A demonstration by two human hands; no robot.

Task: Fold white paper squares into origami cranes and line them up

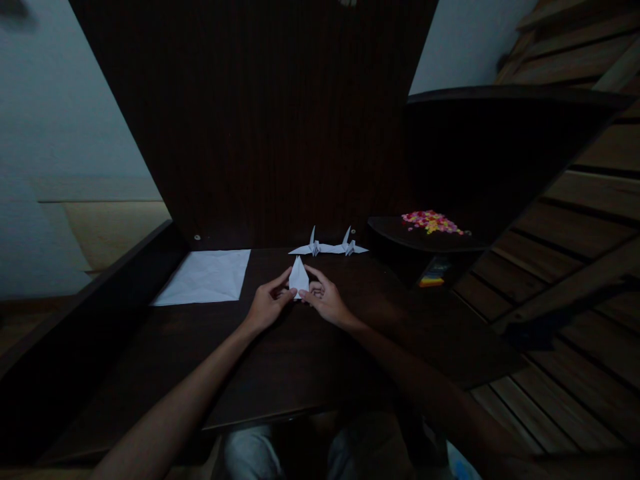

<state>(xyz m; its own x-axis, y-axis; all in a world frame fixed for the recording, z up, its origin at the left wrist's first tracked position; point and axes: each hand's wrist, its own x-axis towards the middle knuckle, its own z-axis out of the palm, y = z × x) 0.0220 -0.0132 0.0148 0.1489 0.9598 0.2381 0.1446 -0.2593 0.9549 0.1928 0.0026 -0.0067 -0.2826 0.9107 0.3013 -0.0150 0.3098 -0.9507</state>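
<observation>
In the centre of the frame, the left hand (267,305) and the right hand (330,303) hold the folded white paper (299,279) between their fingers. The present step seems to be folding; the next move probably calls for careful alignment and a firm crease.

We see a dim scene under cool, faintly bluish light, where the white folded paper (299,280) stands out brightly while the back panel (260,120) and desk (310,367) sink toward black. The left forearm (187,392) looks better lit than the right forearm (430,390), which fades into shadow. We notice darkened, wide-angle-stretched corners and a blurred dark patch (17,15) at upper left.
</observation>
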